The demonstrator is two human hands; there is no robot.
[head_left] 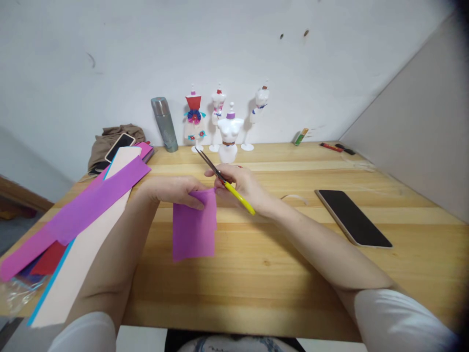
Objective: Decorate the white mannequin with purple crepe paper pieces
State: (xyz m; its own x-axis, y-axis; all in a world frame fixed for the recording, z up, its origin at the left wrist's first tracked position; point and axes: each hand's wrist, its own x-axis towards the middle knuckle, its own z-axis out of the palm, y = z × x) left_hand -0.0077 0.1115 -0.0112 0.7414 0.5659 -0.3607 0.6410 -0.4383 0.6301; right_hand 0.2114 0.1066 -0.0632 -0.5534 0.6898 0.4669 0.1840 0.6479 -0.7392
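My left hand [183,191] pinches a purple rectangular piece of thin paper or cloth [194,230] by its upper edge, and the piece hangs down in front of me. My right hand [244,186] is closed around a pair of scissors [238,197] with yellow handles; the blades point up and to the left. The right fingertips also touch the top right corner of the purple piece. Just beyond my hands stands a small white mannequin [230,129] with a purple neck band and a brown waist band.
Three other mannequins stand behind it, one in a red top [193,101]. A grey flask [164,124] is by the wall. Coloured strips [98,200] lie across the left side, near a brown cloth [100,144]. A phone [353,217] lies right, a glue stick [301,137] farther back.
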